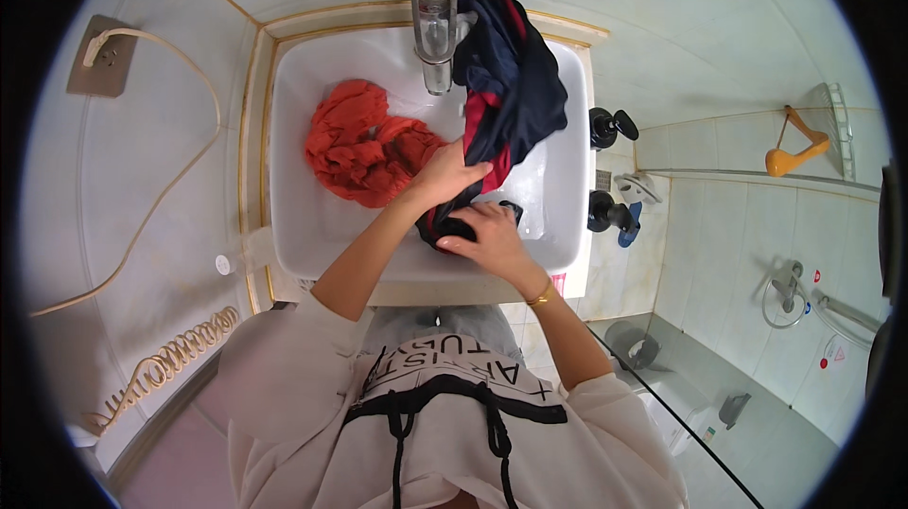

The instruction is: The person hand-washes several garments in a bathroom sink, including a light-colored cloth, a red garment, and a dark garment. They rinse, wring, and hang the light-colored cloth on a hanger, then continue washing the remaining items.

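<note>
A dark navy garment with red stripes hangs in a long bunch beside the tap, down into the white sink. My left hand is closed around its middle, the thumb lying across the cloth. Just below, my right hand grips the bunched lower end, fingers curled over it; a gold bracelet circles that wrist. Part of the cloth between and under the hands is hidden. To the left of my hands, a crumpled orange-red cloth lies in the basin, apart from the navy one.
The metal tap juts over the basin from the back. Black pump bottles stand along the right side. A coiled cord and a wall socket are on the left; a wooden hanger hangs at right, above a glass panel edge.
</note>
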The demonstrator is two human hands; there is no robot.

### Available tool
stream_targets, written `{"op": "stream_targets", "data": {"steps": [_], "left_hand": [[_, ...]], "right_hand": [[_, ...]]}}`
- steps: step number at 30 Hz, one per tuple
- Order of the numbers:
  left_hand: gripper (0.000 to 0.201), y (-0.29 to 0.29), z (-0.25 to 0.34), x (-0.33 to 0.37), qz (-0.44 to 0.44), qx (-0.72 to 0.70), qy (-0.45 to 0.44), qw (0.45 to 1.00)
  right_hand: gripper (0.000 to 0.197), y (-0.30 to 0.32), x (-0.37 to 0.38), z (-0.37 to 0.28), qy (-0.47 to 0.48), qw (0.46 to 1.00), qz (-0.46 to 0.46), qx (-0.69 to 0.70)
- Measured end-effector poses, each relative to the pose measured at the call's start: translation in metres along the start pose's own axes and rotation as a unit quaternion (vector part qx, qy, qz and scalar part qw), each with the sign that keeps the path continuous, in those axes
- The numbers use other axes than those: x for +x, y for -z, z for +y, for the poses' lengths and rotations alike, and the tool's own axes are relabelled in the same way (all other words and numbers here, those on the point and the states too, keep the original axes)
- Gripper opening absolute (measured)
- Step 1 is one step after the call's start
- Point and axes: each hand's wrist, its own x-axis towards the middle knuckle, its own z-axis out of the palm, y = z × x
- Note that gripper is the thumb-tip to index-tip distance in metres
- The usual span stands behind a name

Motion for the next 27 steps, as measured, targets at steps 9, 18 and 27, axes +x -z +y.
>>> {"op": "stream_targets", "data": {"steps": [9, 18, 27], "left_hand": [[0.048, 0.002, -0.004, -0.086, -0.175, 0.392, -0.043, 0.902], [0.088, -0.005, -0.004, -0.109, 0.016, 0.321, -0.050, 0.946], [0.109, -0.032, -0.037, -0.066, -0.058, 0.418, 0.035, 0.906]], "right_hand": [[0.055, 0.059, 0.022, 0.024, -0.137, 0.942, 0.299, -0.062], [0.075, -0.005, 0.061, 0.064, -0.132, 0.960, 0.084, -0.231], [0.075, -0.039, 0.098, 0.096, -0.103, 0.966, 0.026, -0.234]]}}
